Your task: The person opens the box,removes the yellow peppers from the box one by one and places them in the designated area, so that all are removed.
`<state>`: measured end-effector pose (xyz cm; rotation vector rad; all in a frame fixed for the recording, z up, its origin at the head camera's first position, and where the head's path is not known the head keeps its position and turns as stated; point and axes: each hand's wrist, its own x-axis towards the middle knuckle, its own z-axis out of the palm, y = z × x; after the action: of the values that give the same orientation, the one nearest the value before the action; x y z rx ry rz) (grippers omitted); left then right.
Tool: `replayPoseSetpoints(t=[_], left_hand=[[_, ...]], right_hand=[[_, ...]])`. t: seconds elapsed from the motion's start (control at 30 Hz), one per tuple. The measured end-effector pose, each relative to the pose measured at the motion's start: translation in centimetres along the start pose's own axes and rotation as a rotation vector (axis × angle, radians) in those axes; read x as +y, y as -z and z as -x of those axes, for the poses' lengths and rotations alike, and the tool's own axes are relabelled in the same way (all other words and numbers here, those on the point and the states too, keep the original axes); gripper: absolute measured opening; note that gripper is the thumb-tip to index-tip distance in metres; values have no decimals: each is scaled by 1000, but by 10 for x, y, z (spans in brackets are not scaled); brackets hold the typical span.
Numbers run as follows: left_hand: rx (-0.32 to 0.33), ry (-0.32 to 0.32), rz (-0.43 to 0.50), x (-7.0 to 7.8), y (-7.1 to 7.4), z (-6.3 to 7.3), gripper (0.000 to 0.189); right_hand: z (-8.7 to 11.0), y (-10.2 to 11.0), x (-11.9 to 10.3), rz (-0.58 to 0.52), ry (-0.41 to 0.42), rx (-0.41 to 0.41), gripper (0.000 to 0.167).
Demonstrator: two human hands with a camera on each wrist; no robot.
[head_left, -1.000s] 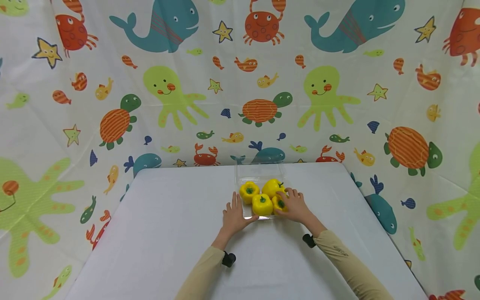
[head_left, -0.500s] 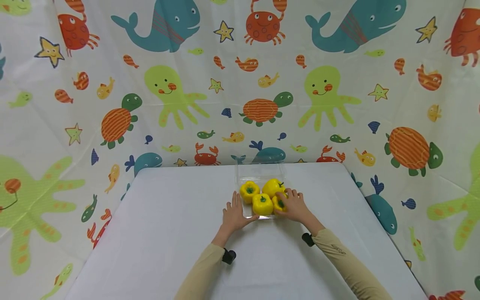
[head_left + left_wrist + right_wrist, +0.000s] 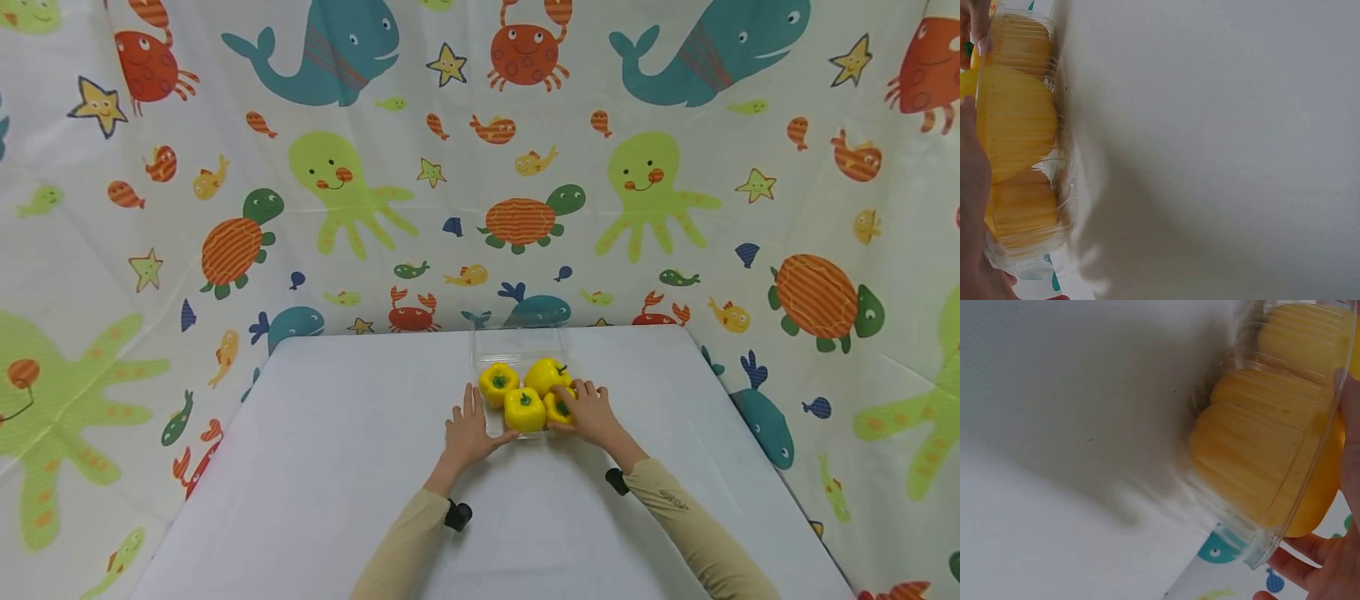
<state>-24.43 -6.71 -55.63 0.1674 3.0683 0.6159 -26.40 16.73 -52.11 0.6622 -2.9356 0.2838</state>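
Several yellow bell peppers (image 3: 525, 411) sit in a clear plastic clamshell container (image 3: 495, 428), whose lid (image 3: 517, 342) stands raised at the back. My left hand (image 3: 467, 437) rests along the container's left side, its fingers straight and its thumb stretched to the front edge. With curled fingers my right hand (image 3: 595, 415) grips the front right bell pepper (image 3: 557, 407), partly hiding it. Through the container wall, the right wrist view shows this pepper (image 3: 1247, 459) low inside, with the thumb against it. The left wrist view shows other peppers (image 3: 1019, 125) behind the front wall.
The container stands toward the back of a white-covered table (image 3: 360, 433). Close behind the table's far edge hangs a curtain (image 3: 450, 183) printed with sea animals. Black wrist cameras (image 3: 458, 516) sit below both hands.
Both hands hold nearly the same place. The right thumb and fingers shift very slightly on the front right bell pepper. The left hand has not visibly moved.
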Motion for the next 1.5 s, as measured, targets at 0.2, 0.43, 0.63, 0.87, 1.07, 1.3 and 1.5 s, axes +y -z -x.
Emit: replayPoseSetpoints(t=[0.2,0.43,0.63,0.87,1.07,1.3,1.5], left_hand=[[1,3,-20,1,2,0,113],[-7,13,-32,2,2,1,113],[0,11,-34,2,1,3,113],[-7,17,-17,2,0,4,112],[-4,12,-18,3,2,4,111],[-16,17,-22,4,5,3,112],[-23,22,-24,4,4,2,113]], right_hand=[[1,-5,2,-1,15,35,61],[2,-7,3,-8,22,54,61],[3,-7,2,7,26,51,60],[5,-7,1,24,29,54,60],[4,-7,0,5,23,60,58],[3,-8,0,8,24,65,58],[2,-7,-1,2,23,58,58]])
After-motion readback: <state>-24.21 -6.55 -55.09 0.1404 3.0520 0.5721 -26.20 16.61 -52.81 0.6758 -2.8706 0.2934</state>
